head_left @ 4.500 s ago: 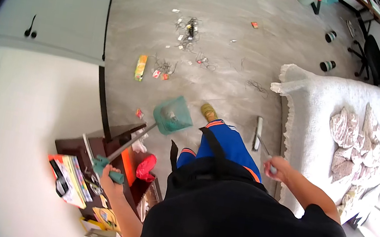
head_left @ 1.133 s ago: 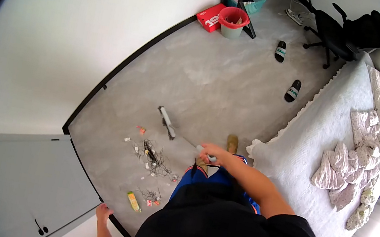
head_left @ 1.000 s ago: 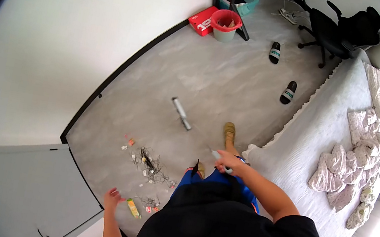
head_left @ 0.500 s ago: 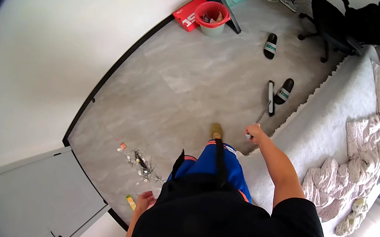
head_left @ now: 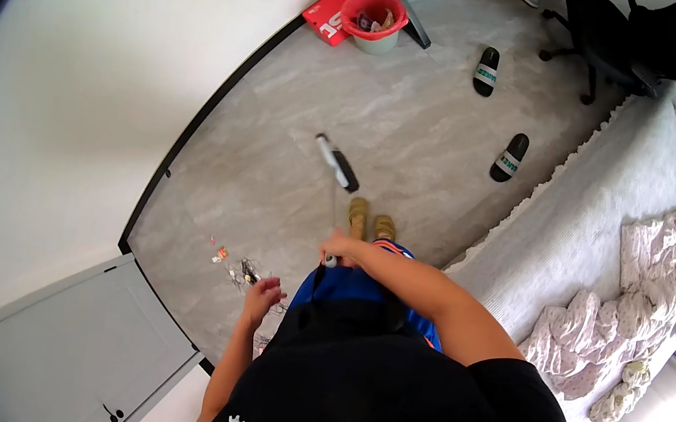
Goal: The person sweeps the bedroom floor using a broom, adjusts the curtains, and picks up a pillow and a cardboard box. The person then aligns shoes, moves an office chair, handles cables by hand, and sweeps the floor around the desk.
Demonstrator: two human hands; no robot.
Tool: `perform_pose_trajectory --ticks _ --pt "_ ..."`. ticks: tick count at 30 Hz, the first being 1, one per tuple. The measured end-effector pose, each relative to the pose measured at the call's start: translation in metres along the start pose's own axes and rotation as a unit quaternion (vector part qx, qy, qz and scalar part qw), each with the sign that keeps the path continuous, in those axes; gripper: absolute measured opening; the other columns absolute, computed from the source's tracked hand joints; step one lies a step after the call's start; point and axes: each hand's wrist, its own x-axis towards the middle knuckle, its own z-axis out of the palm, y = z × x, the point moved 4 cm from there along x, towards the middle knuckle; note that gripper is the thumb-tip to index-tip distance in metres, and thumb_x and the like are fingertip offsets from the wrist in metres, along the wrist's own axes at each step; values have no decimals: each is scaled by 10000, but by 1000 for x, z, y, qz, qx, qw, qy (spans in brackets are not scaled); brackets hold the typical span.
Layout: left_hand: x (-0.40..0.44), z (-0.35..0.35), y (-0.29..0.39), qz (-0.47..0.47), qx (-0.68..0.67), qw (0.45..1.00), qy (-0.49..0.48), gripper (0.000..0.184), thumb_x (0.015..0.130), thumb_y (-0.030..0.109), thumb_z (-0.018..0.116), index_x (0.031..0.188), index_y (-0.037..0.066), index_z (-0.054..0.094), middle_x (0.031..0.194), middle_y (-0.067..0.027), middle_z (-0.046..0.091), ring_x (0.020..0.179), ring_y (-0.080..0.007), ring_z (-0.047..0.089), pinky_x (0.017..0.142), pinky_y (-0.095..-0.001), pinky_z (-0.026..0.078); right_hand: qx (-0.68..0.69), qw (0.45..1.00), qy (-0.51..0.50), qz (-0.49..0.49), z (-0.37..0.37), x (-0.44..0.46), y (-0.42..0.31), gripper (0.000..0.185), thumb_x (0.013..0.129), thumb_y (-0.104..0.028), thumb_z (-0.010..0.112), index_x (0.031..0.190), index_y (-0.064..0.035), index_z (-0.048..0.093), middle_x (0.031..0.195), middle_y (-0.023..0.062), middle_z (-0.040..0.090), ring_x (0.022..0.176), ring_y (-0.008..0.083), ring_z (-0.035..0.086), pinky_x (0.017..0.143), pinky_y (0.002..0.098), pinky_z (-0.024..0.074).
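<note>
One grey door (head_left: pixel 81 356) stands at eight o'clock, counting noon as straight ahead of the person. Between seven and eight, orange and white scraps (head_left: pixel 221 254) and a tangle of black cables (head_left: pixel 246 267) lie on the floor (head_left: pixel 207 189). Against them, at seven, shows the person's left hand (head_left: pixel 263 295), fingers loosely parted, holding nothing I can see. A red box (head_left: pixel 330 13) sits just short of noon. Toward noon but nearer the middle is the broom (head_left: pixel 337 163), its head slanted beyond the olive shoes (head_left: pixel 357 217); blur hides whether the bristles touch down. Farther out at noon is a red-lined waste bin (head_left: pixel 375 36). The right hand (head_left: pixel 339 250), just toward six, has its fingers wrapped round the broom's handle end. I'd judge a one-handed sweeping stroke is in hand; another would call for a firm grip and steering around the feet. Black slide sandals (head_left: pixel 486 72) lie at one and two, the bed (head_left: pixel 548 237) at three.
</note>
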Motion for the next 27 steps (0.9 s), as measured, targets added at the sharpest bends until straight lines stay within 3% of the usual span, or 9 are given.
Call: perform_pose_trajectory --ticks 3,5,7,9,10,14,20,25,27 --pt "19 14 44 28 3 1000 -6 328 796 109 512 1090 -31 473 1012 -108 542 836 -195 593 711 -272 461 -125 990 -52 -42 -16 38 -29 67 660 10 521 702 18 470 523 103 495 410 198 493 356 305 387" --pt "31 15 63 53 14 998 -18 326 796 107 511 1090 -29 475 998 -100 546 827 -190 595 696 -262 459 -23 988 -103 -111 -41 56 -39 74 673 6 517 668 -4 444 504 74 468 399 166 474 340 283 372" --pt "44 9 69 42 19 999 -16 332 801 128 509 1093 -27 472 996 -99 542 852 -205 588 714 -279 458 -102 919 -124 -359 -65 41 -60 102 686 15 508 685 -30 417 491 45 432 389 131 446 325 258 356" --pt "61 1 66 26 9 1000 -8 332 804 135 506 1094 -23 472 987 -96 543 860 -215 586 721 -288 458 -35 943 -70 -323 -77 -7 -90 180 695 40 491 814 -54 393 503 32 411 384 110 421 318 240 349" --pt "72 -6 60 15 -3 1000 0 328 804 133 504 1093 -20 474 980 -93 545 857 -218 587 720 -289 459 156 986 -12 -54 -67 -53 -106 258 699 53 481 908 -62 384 518 36 412 384 108 415 319 235 350" --pt "112 -43 8 -99 -85 989 65 293 772 90 513 1056 16 506 928 -87 566 768 -197 607 633 -285 467 94 981 146 -88 -99 -95 -142 439 702 56 471 1076 -97 300 561 60 429 390 125 427 325 262 360" --pt "137 -77 -7 -231 -87 963 108 269 757 69 496 1025 70 523 870 -64 574 723 -207 610 586 -313 469 -50 950 290 -104 -186 -2 -201 267 678 57 475 929 -2 404 546 83 449 394 177 444 326 294 357" --pt "153 -63 97 -88 -182 975 90 314 770 99 514 1059 -19 478 875 -82 561 773 -200 602 615 -274 466 -3 981 196 2 -93 25 -250 61 687 6 497 671 -41 464 554 72 476 464 174 493 391 294 393" --pt "158 -45 138 -63 -226 971 53 320 780 139 525 1055 -16 480 884 -85 556 800 -205 597 626 -273 466 -2 994 81 66 -79 83 -210 64 707 -49 494 760 -35 460 643 91 506 525 196 524 462 323 454"
